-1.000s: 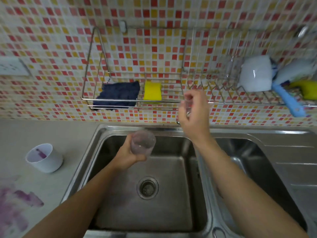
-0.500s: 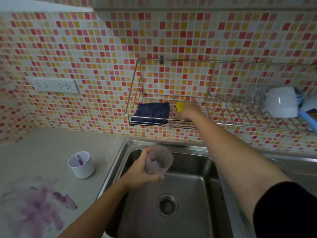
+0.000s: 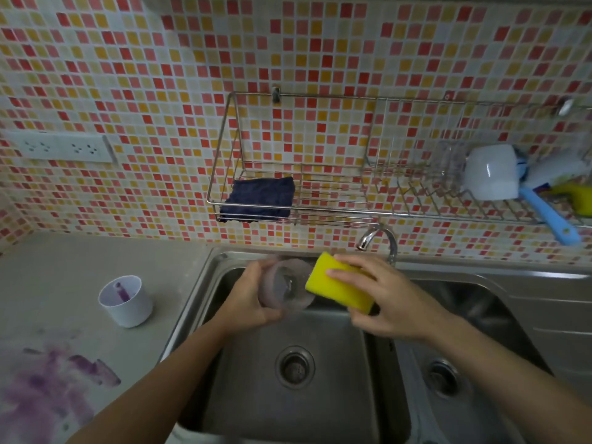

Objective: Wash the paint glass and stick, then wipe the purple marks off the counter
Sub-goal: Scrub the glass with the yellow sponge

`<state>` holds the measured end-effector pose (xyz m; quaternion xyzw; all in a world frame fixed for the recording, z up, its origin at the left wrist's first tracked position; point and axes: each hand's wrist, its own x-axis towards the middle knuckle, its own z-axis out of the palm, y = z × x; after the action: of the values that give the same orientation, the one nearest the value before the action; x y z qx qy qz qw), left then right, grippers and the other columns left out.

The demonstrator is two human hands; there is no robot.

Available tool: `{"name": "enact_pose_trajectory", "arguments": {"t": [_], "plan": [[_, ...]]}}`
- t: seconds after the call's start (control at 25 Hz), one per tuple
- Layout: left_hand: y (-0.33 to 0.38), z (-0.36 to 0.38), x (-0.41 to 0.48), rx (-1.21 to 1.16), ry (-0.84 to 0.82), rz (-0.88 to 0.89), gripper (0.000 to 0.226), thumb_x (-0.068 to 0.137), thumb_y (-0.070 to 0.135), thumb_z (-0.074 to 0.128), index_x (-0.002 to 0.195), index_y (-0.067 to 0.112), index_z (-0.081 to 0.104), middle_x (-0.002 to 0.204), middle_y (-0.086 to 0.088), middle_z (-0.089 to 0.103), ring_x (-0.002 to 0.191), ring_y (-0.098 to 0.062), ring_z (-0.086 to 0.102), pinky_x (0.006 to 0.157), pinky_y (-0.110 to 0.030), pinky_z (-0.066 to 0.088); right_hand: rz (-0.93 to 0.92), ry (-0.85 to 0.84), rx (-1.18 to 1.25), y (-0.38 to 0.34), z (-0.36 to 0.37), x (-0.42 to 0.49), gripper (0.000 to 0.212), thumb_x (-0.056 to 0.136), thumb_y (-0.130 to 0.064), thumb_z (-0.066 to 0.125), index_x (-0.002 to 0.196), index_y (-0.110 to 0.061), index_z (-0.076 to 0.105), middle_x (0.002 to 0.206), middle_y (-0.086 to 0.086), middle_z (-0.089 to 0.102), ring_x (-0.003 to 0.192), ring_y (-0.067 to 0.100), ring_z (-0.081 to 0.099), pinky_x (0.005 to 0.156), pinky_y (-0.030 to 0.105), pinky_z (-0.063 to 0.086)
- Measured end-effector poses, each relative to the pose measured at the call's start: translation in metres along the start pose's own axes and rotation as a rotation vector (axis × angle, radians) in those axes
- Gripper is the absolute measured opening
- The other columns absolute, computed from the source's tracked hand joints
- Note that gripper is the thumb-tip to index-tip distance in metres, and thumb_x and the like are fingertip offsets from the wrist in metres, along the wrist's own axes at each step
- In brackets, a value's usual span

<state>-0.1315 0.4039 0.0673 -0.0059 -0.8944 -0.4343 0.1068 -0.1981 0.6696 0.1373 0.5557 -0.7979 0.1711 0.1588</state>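
Over sink: left hand grips glass sideways, mouth toward sponge.

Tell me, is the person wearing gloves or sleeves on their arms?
No gloves. The left hand and right hand are both bare, with no rings, watch or bracelets showing. The left forearm and right forearm are bare too, down to the picture's edge; no sleeve shows.

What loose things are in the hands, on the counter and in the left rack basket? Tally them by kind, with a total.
Glass: 1, the paint glass, held by the left hand.
Sponge: 1, the yellow sponge, held by the right hand.
Cup: 1, the white cup on the counter.
Stick: 1, the stick inside the cup.
Cloth: 1, the dark blue cloth in the basket.
Total: 5
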Motion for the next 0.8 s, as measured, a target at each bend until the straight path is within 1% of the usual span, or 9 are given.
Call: {"name": "enact_pose_trajectory", "arguments": {"t": [0.08,0.2,0.28,0.36,0.44,0.56,0.68,0.72,0.8], "plan": [[0.003,0.009,0.004,0.040,-0.029,0.018,0.087,0.059,0.024,0.084,0.132,0.017,0.038,0.126,0.003,0.051,0.116,-0.008,0.052,0.085,-0.006,0.042,-0.055,-0.099,-0.050,0.007,0.005,-0.005,0.062,0.077,-0.033,0.055,0.136,-0.023,0.040,0.142,0.008,0.042,0.122,0.029,0.048,0.097,0.044,0.047],[0.013,0.026,0.008,0.011,-0.022,-0.007,0.083,0.059,0.023,0.085,0.124,0.031,0.034,0.123,0.006,0.053,0.112,-0.008,0.055,0.081,-0.008,0.045,-0.123,-0.185,-0.145,0.007,0.017,-0.007,0.063,0.075,-0.032,0.049,0.136,-0.018,0.041,0.143,0.009,0.042,0.114,0.033,0.052,0.080,0.047,0.054],[0.016,0.036,0.009,0.016,0.011,-0.006,0.084,0.058,0.022,0.086,0.120,0.035,0.030,0.122,0.005,0.054,0.111,-0.010,0.056,0.084,-0.015,0.047,-0.212,-0.193,-0.272,0.011,0.022,-0.011,0.062,0.072,-0.033,0.051,0.131,-0.015,0.048,0.138,0.007,0.050,0.112,0.028,0.053,0.086,0.041,0.051],[0.019,0.046,0.009,-0.005,0.020,-0.029,0.086,0.056,0.023,0.085,0.121,0.033,0.030,0.122,0.003,0.055,0.111,-0.011,0.058,0.087,-0.027,0.051,-0.297,-0.131,-0.381,0.018,0.027,-0.013,0.051,0.077,-0.030,0.055,0.126,-0.015,0.054,0.131,0.003,0.058,0.113,0.021,0.055,0.093,0.035,0.040],[0.022,0.057,0.009,-0.030,0.030,-0.047,0.085,0.057,0.022,0.085,0.119,0.038,0.029,0.120,0.003,0.056,0.110,-0.012,0.059,0.088,-0.031,0.052,-0.365,-0.026,-0.384,0.025,0.034,-0.013,0.028,0.087,-0.016,0.052,0.112,-0.015,0.065,0.115,0.000,0.067,0.101,0.018,0.063,0.085,0.031,0.042],[0.029,0.068,0.006,-0.136,0.029,-0.040,0.086,0.061,0.013,0.081,0.121,0.043,0.027,0.123,0.002,0.052,0.112,-0.010,0.058,0.088,-0.024,0.051,-0.463,-0.007,-0.393,0.038,0.036,-0.009,0.020,0.089,-0.009,0.051,0.091,-0.018,0.069,0.090,-0.004,0.071,0.072,0.017,0.060,0.066,0.028,0.045],[0.030,0.065,-0.002,-0.350,-0.171,0.000,0.101,0.064,-0.015,0.067,0.140,0.030,0.020,0.136,0.004,0.040,0.121,-0.010,0.053,0.090,-0.036,0.053,-0.568,-0.051,-0.390,0.053,0.023,-0.007,0.023,0.093,-0.008,0.048,0.088,-0.017,0.070,0.083,-0.006,0.069,0.069,0.016,0.057,0.065,0.028,0.043],[0.031,0.061,-0.002,-0.378,-0.231,0.005,0.106,0.064,-0.017,0.066,0.143,0.034,0.017,0.140,0.009,0.037,0.126,-0.008,0.048,0.091,-0.036,0.052,-0.616,-0.063,-0.364,0.056,0.019,-0.006,0.029,0.096,-0.008,0.044,0.087,-0.015,0.070,0.084,-0.004,0.069,0.070,0.017,0.058,0.066,0.029,0.045],[0.037,0.050,0.005,-0.227,-0.313,0.017,0.109,0.065,-0.001,0.077,0.145,0.041,0.015,0.144,0.017,0.032,0.131,0.003,0.039,0.097,-0.026,0.047,-0.720,-0.096,-0.326,0.060,0.010,-0.001,0.035,0.100,-0.007,0.037,0.086,-0.013,0.069,0.086,-0.001,0.070,0.072,0.019,0.061,0.066,0.031,0.047]]}}
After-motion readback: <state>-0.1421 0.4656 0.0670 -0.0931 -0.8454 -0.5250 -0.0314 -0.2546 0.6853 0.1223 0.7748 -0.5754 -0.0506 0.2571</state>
